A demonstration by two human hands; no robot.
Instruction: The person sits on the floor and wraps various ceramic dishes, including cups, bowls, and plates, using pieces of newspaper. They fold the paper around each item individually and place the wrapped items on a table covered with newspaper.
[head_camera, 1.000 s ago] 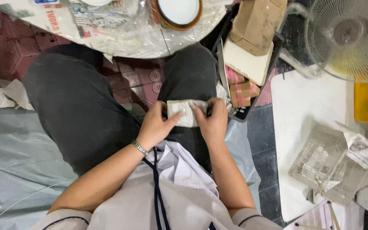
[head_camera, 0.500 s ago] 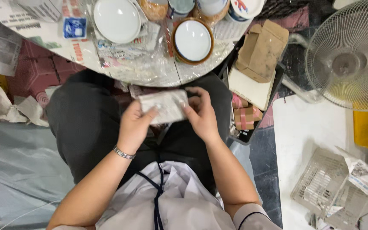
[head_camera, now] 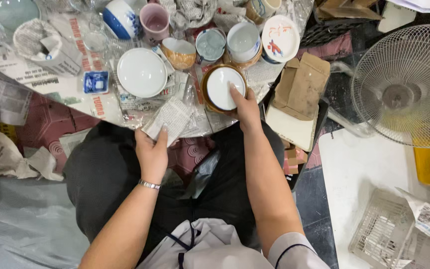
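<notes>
Two grips: left hand (head_camera: 151, 152) clutching newspaper sheet (head_camera: 169, 118), right hand (head_camera: 246, 107) grasping brown-rimmed white bowl (head_camera: 221, 87).

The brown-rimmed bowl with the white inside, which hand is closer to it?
Right. The right hand touches the brown-rimmed bowl at its near edge; the left hand is off to the side, holding a folded newspaper piece.

Just right of your right hand (head_camera: 247, 107) a flattened brown cardboard box (head_camera: 302, 84) lies; above your left hand (head_camera: 151, 152), perhaps a small blue-and-white square packet (head_camera: 95, 81).
</notes>
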